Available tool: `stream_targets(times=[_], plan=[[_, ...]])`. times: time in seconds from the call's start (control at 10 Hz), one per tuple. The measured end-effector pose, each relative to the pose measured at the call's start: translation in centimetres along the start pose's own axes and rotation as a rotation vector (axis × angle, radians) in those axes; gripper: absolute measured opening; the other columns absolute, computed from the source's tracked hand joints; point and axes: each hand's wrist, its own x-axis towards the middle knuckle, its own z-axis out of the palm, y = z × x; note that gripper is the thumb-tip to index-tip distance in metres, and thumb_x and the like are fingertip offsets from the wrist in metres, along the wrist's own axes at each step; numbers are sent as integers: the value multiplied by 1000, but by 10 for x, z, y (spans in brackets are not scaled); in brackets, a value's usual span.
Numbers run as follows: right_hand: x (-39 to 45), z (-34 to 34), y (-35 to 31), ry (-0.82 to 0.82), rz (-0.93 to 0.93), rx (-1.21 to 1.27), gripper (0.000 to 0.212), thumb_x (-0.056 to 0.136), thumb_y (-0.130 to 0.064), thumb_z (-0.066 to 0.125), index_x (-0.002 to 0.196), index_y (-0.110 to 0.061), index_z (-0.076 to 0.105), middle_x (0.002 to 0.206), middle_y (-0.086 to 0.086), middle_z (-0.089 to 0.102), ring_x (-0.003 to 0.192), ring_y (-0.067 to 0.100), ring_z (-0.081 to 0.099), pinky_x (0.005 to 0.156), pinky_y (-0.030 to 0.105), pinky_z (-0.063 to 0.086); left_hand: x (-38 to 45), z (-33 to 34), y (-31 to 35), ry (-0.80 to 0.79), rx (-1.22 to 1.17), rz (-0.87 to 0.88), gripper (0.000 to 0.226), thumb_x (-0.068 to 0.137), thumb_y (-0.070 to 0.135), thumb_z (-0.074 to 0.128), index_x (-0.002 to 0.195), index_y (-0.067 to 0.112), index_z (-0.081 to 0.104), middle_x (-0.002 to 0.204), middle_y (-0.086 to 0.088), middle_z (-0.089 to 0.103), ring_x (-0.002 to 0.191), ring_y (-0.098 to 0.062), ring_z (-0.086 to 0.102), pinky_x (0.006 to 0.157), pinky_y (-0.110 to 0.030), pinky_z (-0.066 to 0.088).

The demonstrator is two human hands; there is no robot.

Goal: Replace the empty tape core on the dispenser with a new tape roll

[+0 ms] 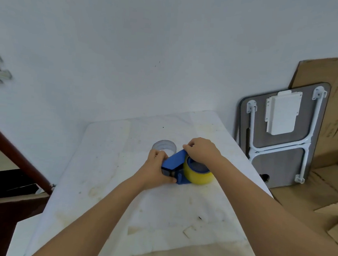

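Storage-like room: flattened cardboard (327,139) and folded table (283,136) against wall.

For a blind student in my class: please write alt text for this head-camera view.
Two bare hands work on a blue tape dispenser carrying a yellow tape roll on a white table; the left hand grips its front, the right hand its top. A clear empty core stands behind.

Both hands (200,150) on blue dispenser (174,162); yellow roll (198,175) mounted.
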Motion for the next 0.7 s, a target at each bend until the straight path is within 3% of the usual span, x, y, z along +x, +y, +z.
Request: stream_targets(times=[0.3,0.5,0.7], plan=[[-5,0,3,73,-36,-126,40,97,-39,43,119,-12,62,123,11,61,114,32,53,77,34,41,-5,-6,-3,35,-127,-34,66,69,22,86,117,18,41,125,0,31,100,-24,61,73,-17,48],[-14,-7,-2,126,-36,-281,44,100,-40,40,133,-15,54,132,10,52,124,32,45,80,34,37,-10,-19,-11,53,-163,-73,70,71,25,85,122,26,38,130,6,27,99,-20,63,74,-20,51],[-22,-7,-3,135,-29,-315,45,101,-40,38,136,-15,50,137,9,44,128,31,38,80,34,36,-19,-29,-12,33,-144,-100,68,74,26,83,125,28,38,135,4,25,102,-19,61,66,-12,44]])
